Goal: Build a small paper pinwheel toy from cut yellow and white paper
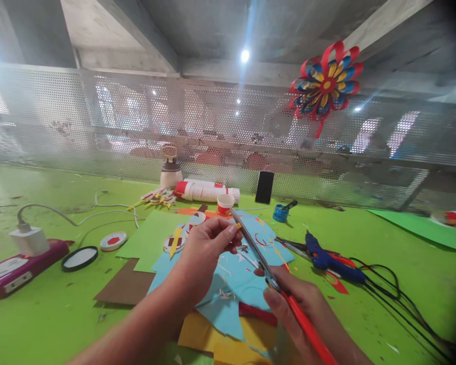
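Note:
My right hand [302,306] grips red-handled scissors [264,266], their blades pointing up and away over the table. My left hand [207,248] pinches a tiny yellow scrap of paper [238,226] at the blades' upper part. Below both hands lies a light blue paper sheet [231,274] with cut scraps on it, over yellow paper [213,337] and a red strip [256,313].
A blue glue gun [329,258] with black cords lies right. A power bank with white charger [21,261], round lids [79,257], green paper [152,235], brown paper [125,286], a glue bottle [205,191], small cup [225,204], phone [265,187] and paper pinwheel [327,83] on the mesh wall.

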Motion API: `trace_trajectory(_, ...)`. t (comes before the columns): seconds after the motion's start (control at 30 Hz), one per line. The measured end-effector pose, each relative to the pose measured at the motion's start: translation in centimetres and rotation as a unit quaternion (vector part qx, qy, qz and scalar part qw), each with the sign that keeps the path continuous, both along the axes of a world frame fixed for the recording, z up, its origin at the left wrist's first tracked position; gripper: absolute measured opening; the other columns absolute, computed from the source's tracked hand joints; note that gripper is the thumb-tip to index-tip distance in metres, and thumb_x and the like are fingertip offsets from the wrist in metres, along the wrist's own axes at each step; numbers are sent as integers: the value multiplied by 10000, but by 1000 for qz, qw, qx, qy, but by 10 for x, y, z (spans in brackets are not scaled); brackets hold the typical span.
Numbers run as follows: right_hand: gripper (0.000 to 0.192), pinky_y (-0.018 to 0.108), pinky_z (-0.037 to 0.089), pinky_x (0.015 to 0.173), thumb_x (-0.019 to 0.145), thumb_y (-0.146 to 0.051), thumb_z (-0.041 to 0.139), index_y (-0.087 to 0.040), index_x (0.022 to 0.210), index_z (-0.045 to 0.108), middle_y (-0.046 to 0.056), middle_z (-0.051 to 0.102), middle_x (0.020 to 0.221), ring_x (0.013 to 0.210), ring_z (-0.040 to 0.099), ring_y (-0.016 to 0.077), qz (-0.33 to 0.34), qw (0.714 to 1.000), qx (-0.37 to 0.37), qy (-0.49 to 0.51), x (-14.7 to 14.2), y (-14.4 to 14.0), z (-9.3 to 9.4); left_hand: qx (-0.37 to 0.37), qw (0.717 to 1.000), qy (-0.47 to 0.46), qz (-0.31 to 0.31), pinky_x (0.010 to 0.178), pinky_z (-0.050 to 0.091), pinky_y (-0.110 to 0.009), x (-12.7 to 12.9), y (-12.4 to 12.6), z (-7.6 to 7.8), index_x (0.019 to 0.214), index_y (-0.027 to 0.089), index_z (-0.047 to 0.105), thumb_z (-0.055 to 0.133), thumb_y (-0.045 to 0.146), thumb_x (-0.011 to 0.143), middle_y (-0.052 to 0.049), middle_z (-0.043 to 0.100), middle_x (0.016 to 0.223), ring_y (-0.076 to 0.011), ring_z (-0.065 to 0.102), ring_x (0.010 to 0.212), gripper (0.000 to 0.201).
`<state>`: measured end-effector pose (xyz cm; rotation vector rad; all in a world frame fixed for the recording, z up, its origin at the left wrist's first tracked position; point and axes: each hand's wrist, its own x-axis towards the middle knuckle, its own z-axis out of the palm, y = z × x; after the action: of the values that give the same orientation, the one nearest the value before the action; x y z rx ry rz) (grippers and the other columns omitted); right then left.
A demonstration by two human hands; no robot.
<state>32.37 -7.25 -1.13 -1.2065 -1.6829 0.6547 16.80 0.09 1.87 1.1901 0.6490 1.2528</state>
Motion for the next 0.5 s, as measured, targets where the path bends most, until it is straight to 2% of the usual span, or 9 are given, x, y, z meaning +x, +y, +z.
trace_trajectory(0.13, 391, 217, 420, 453, 835, -541, 475, -192, 849, 651, -10, 534, 562, 485, 469, 123, -52, 993, 32, -101, 6, 4, 2, -1, 1000, 10, -1, 650, 416, -277, 0, -1, 0, 689, 139, 577, 660, 316, 734, -18, 580, 657, -118, 519, 645, 201)
trace_trajectory(0.23, 408, 245, 417, 464, 834, -537, 472, -180, 892, 662, -4, 552, 550, 483, 487, 142, -91, 984, 46, -147, 12, 11, 1, -6, 1000, 9, -1, 644, 413, -271, 1, -1, 0, 690, 136, 579, 658, 310, 738, -16, 583, 658, -115, 520, 642, 197)
trace_trajectory(0.37, 424, 301, 487, 562, 825, -511, 506, -156, 995, 664, 59, 688, 713, 604, 627, 209, -130, 972, 30, -195, 24, 25, -1, -14, 1000, 10, -5, 620, 400, -260, 1, -1, 0, 688, 135, 584, 661, 296, 738, -13, 586, 663, -111, 521, 637, 184)
trace_trajectory(0.5, 452, 363, 505, 730, 822, -479, 538, -136, 1100, 635, 151, 707, 987, 898, 664, 294, -165, 948, 0, -271, 40, 39, -3, -16, 1000, 18, -15, 606, 391, -248, -1, 1, -1, 694, 130, 584, 654, 288, 746, -13, 582, 662, -105, 524, 636, 181)
